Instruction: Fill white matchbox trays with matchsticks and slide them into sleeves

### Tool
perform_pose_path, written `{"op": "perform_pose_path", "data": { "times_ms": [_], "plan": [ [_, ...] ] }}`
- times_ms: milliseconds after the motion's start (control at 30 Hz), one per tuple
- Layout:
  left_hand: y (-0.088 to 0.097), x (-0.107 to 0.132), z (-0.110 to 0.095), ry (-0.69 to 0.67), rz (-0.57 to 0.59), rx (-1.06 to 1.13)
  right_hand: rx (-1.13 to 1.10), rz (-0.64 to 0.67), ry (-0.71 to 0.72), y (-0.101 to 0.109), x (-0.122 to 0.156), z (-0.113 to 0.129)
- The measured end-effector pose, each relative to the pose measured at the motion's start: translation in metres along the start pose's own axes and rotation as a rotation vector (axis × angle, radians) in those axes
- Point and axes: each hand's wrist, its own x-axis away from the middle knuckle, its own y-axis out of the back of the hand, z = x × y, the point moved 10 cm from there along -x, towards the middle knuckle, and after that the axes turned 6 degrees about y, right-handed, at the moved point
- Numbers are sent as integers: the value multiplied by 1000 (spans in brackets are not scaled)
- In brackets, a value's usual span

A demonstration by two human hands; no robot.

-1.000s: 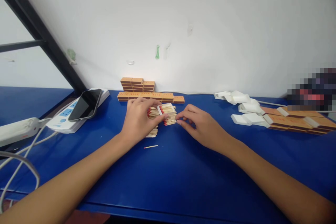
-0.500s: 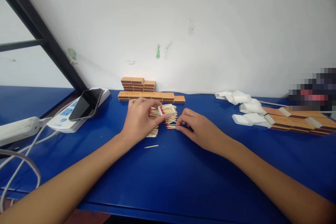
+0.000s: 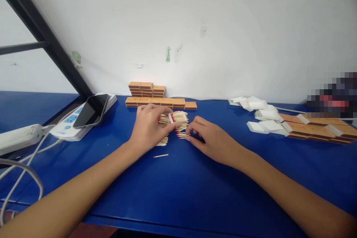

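Note:
My left hand (image 3: 150,124) grips a small white matchbox tray (image 3: 170,117) between thumb and fingers. Matches with red heads lie inside the tray. Under and around it spreads a pile of loose matches (image 3: 163,142), partly hidden by the hand. To the right, my right hand (image 3: 205,136) is closed in a pinch at the tail ends of a few matches (image 3: 182,135) at the pile's edge. How many it holds I cannot make out. A single match (image 3: 161,156) lies apart on the blue tabletop (image 3: 167,193), nearer to me.
Orange matchboxes (image 3: 156,101) stand in a row and a stack by the wall. At right are white empty trays (image 3: 264,114) and stacked matchbox sleeves (image 3: 312,130). A phone (image 3: 92,111) rests on a power strip (image 3: 72,130) at left, with white cables (image 3: 28,167) nearby.
My right hand has shifted very slightly toward me at the edge of the pile, and the matches by its fingertips have moved a little. My left hand and the tray hold nearly still.

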Motion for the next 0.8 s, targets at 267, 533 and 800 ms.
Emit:
{"op": "perform_pose_path", "data": {
  "times_ms": [267, 533, 800],
  "plan": [
    [-1, 0, 0, 2, -2, -10, -15, 18, -15, -2, 0, -4],
    [-2, 0, 2, 5, 9, -12, -40, 25, 11, 0, 0, -3],
    [-1, 1, 1, -15, -5, -4, -51, 27, -12, 1, 1, -5]
  ]
}}
